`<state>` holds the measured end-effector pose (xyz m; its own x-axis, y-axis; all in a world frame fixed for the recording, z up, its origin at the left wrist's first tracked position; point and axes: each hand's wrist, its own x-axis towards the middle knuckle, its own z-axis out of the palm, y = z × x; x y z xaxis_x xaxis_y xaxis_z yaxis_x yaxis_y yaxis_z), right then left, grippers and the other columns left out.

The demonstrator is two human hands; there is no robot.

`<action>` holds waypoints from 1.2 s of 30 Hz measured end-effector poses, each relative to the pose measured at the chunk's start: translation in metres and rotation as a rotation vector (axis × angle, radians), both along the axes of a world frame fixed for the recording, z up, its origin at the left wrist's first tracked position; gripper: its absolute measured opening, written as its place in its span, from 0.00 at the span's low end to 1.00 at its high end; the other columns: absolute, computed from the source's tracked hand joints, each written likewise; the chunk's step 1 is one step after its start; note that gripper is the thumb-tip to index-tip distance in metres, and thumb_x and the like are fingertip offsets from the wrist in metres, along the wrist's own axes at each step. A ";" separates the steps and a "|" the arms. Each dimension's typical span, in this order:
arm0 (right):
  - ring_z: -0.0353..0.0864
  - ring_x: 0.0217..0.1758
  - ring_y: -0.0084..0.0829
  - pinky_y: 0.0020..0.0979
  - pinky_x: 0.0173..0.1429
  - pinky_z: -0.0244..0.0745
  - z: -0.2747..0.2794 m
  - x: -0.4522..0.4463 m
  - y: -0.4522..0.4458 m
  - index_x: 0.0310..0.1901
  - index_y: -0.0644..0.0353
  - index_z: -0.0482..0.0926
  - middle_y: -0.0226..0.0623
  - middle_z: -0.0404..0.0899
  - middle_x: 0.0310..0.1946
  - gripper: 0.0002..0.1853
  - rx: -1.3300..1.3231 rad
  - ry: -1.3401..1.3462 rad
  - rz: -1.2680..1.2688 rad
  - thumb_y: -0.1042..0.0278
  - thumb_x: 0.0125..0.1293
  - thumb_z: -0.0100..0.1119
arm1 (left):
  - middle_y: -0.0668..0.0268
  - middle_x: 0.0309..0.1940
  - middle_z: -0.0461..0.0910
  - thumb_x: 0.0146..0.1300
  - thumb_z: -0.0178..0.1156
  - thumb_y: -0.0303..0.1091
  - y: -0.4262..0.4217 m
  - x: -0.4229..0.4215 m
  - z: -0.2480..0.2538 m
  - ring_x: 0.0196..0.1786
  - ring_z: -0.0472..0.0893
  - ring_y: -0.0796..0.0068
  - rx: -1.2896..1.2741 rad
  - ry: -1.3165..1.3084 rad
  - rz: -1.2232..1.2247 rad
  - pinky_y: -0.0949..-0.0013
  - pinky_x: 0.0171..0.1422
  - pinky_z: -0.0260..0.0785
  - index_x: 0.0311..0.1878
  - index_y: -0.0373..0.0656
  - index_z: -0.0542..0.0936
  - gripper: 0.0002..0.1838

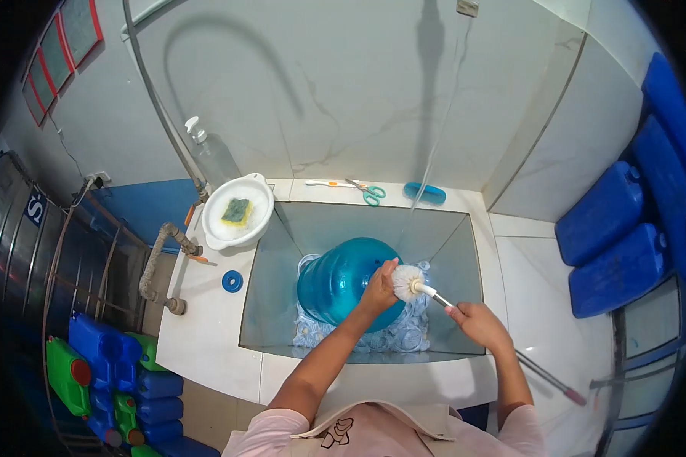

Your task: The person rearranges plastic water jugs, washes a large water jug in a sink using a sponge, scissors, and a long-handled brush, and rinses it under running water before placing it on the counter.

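A translucent blue water jug (335,278) lies tilted inside the sink basin (262,324), on a bluish-white textured mat (404,340). My left hand (378,291) is closed at the right end of the jug, where the neck is mostly hidden. Just right of those fingers is the round white bristle head of a long-handled brush (408,282). My right hand (482,326) grips the brush's metal handle partway along. The rest of the handle runs down to the right past my forearm.
On the counter (206,335) stand a white bowl (215,238) with a sponge (237,212), a pump bottle (215,158) and a blue ring (232,281). Along the back ledge lie a toothbrush (331,183), scissors (372,194) and a blue brush (424,193). Blue jerrycans (617,270) stand at right.
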<state>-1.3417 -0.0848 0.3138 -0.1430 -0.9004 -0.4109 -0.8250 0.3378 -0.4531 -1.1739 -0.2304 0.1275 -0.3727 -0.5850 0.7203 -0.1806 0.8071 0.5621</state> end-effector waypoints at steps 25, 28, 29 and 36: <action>0.79 0.49 0.44 0.42 0.53 0.72 -0.369 -0.055 -0.103 0.43 0.62 0.80 0.49 0.79 0.44 0.16 -0.068 0.508 -0.082 0.67 0.55 0.50 | 0.54 0.44 0.76 0.44 0.72 0.38 -0.002 0.046 0.028 0.48 0.77 0.57 0.452 -0.237 0.133 0.61 0.54 0.69 0.52 0.38 0.69 0.32; 0.80 0.43 0.47 0.43 0.47 0.74 -0.334 -0.040 -0.154 0.35 0.63 0.81 0.52 0.80 0.39 0.13 -0.071 0.224 0.014 0.66 0.54 0.51 | 0.56 0.42 0.76 0.44 0.72 0.35 -0.016 0.061 0.032 0.47 0.77 0.60 0.448 -0.086 0.165 0.63 0.52 0.69 0.48 0.40 0.70 0.28; 0.80 0.41 0.48 0.43 0.46 0.75 -0.307 -0.035 -0.180 0.33 0.63 0.82 0.53 0.80 0.37 0.12 -0.111 0.134 0.082 0.66 0.53 0.52 | 0.57 0.42 0.76 0.44 0.72 0.35 -0.020 0.065 0.041 0.46 0.77 0.62 0.462 -0.049 0.201 0.64 0.52 0.68 0.48 0.40 0.70 0.28; 0.83 0.31 0.39 0.35 0.37 0.82 -0.155 0.000 -0.266 0.33 0.69 0.78 0.49 0.80 0.32 0.11 -0.113 -0.673 -0.116 0.74 0.60 0.44 | 0.62 0.39 0.76 0.52 0.66 0.26 -0.034 0.116 0.140 0.43 0.76 0.72 0.438 0.393 0.304 0.69 0.52 0.67 0.49 0.42 0.68 0.23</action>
